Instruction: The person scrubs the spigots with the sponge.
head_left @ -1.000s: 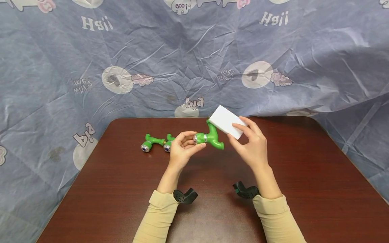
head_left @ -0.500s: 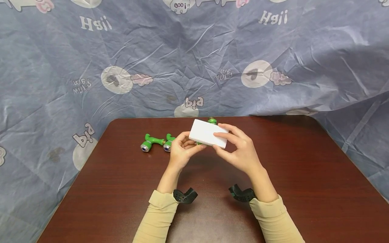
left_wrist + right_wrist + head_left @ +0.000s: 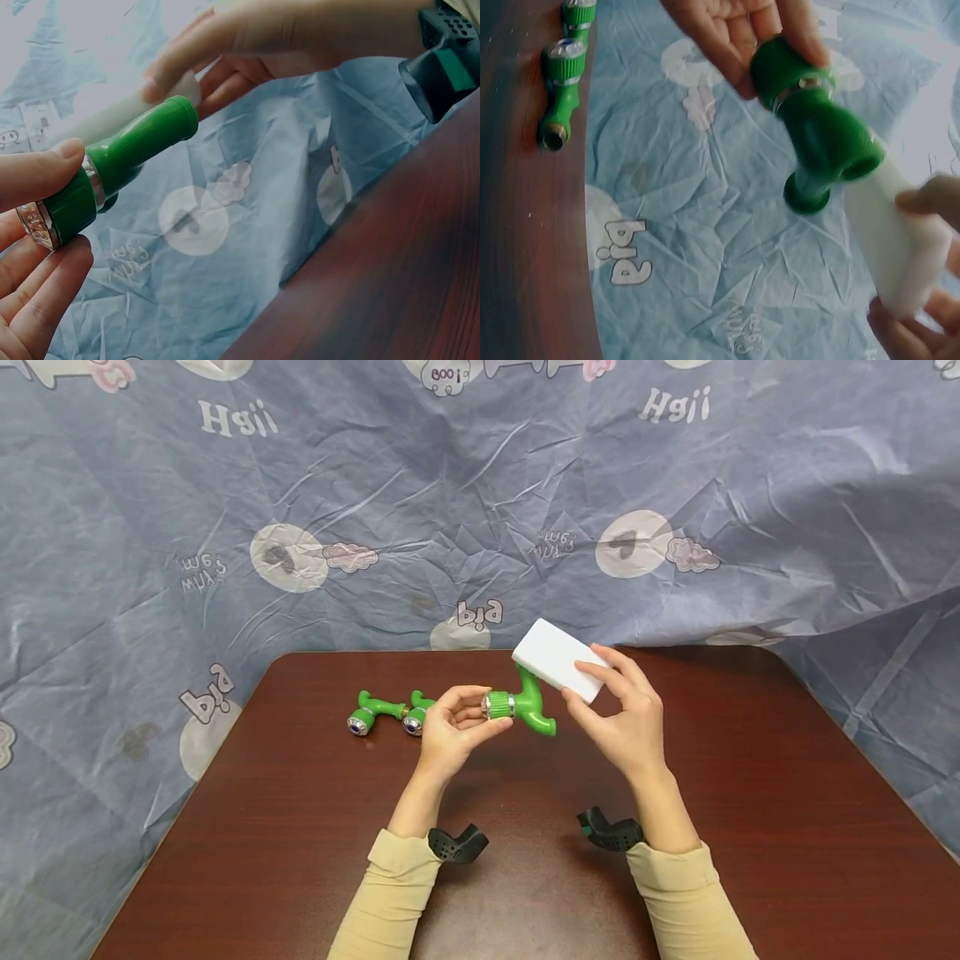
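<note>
My left hand (image 3: 450, 731) pinches a green faucet (image 3: 531, 702) by its ribbed knob with a silver ring, holding it up over the table. In the left wrist view the faucet's green spout (image 3: 150, 135) points up and to the right. My right hand (image 3: 626, 710) grips a white sponge block (image 3: 561, 658) between thumb and fingers. The sponge overlaps the faucet's upper pipe end in the head view, hiding its tip. From the right wrist, the sponge (image 3: 900, 232) shows right beside the faucet body (image 3: 825, 139).
Two more green faucets lie on the dark red-brown table (image 3: 300, 827) to the left: one faucet (image 3: 375, 712) farther out, another faucet (image 3: 415, 714) partly behind my left hand. A blue-grey printed cloth (image 3: 465, 510) hangs behind the table.
The sponge swept left across the front of the faucet, covering most of it, then came back right and up to the upper pipe. My left hand stayed nearly still, keeping its grip.
</note>
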Demonstrator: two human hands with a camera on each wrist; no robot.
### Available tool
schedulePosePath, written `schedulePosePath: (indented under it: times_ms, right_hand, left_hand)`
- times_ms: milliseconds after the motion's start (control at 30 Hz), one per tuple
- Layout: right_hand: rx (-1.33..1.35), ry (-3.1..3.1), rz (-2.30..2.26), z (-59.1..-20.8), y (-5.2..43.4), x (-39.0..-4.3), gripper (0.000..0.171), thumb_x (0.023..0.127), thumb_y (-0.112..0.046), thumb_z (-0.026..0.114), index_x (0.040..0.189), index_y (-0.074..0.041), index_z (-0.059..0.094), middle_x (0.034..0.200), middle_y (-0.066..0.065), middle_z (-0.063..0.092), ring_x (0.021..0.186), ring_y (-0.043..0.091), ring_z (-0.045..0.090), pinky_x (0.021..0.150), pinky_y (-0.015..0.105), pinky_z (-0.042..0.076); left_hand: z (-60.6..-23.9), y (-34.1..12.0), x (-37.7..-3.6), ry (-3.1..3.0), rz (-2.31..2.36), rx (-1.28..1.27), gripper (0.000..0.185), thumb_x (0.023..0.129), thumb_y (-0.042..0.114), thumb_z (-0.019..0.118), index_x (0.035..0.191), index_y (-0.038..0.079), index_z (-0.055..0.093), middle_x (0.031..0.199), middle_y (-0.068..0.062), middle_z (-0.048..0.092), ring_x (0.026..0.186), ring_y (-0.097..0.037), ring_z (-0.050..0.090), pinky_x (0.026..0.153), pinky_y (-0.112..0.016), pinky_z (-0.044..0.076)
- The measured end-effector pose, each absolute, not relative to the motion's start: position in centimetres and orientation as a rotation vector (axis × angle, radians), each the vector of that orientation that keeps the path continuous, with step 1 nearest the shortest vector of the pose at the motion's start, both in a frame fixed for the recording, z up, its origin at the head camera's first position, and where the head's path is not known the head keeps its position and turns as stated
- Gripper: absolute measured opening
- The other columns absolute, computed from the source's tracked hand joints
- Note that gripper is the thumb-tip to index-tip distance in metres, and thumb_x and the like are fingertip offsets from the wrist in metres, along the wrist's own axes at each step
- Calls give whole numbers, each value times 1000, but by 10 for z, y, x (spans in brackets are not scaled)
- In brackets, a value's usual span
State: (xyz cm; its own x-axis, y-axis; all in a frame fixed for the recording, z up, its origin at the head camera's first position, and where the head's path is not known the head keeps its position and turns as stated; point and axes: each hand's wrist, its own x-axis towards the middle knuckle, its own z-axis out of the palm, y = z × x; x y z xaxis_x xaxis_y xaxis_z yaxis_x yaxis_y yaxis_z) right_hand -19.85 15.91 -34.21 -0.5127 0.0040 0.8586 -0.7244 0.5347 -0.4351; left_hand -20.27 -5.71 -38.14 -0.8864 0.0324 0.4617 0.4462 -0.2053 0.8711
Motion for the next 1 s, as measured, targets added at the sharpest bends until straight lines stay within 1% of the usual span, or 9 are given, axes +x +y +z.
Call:
schedulePosePath:
  times_ms: [167,267,400,533,600,667,867,933,1000]
  right_hand:
    - [833,-1982,1045,-340,152,-194,33,65,-3,79,98,-7,73,116,12,62,105,27,58,89,18,41]
    - [860,-2037,1017,-341,152,-194,32,67,-8,78,98,-8,73,117,10,61,105,26,58,89,18,41]
    - [744,-2062,977,-343,156,-196,29,69,-11,78,97,-7,73,115,10,62,104,25,59,89,17,41]
    - [561,-2028,964,-344,161,-198,29,67,-8,79,95,-6,73,113,10,64,102,27,60,85,16,41]
    - [524,-1991,980,-343,161,-198,29,66,-6,79,95,-6,73,112,10,64,101,27,60,83,16,41]
    - [559,-1958,999,-342,159,-196,29,67,-5,78,95,-5,73,114,10,64,102,27,60,83,16,41]
    - [844,-1996,1015,-340,148,-192,33,66,-3,78,99,-8,73,116,11,62,104,27,59,88,19,42]
    - [877,-2035,1008,-340,146,-191,33,66,-4,78,99,-9,73,116,11,62,103,26,58,87,19,42]
    - [854,-2064,987,-342,148,-192,32,68,-6,78,99,-9,73,115,10,62,103,25,58,87,20,42]
  left_hand:
    - [-382,-58,-204,-1791,-2142,-546,44,66,-14,77,106,-9,59,91,-15,66,73,-13,64,66,-25,55]
    - [-381,-58,-204,-1774,-2124,-550,44,66,-14,77,106,-10,59,92,-18,66,74,-13,64,67,-25,54]
    - [-380,-60,-204,-1749,-2124,-544,45,66,-15,76,107,-13,58,93,-20,66,75,-12,64,68,-24,54]
    - [-381,-62,-205,-1736,-2137,-532,46,66,-16,76,108,-14,58,92,-18,66,75,-12,64,68,-22,54]
    - [-381,-63,-206,-1728,-2140,-531,47,65,-17,76,108,-14,58,93,-17,66,75,-12,65,67,-22,54]
    - [-382,-63,-206,-1723,-2137,-533,47,65,-17,76,108,-15,57,92,-18,66,75,-12,65,67,-22,54]
    - [-382,-62,-206,-1714,-2123,-528,47,64,-17,77,106,-13,58,93,-21,65,75,-13,66,67,-25,55]
    - [-381,-62,-206,-1710,-2128,-518,47,63,-18,77,106,-12,59,93,-21,66,75,-13,66,67,-25,55]
    - [-381,-62,-206,-1704,-2141,-504,47,62,-19,77,105,-13,59,92,-18,66,74,-14,66,66,-26,55]
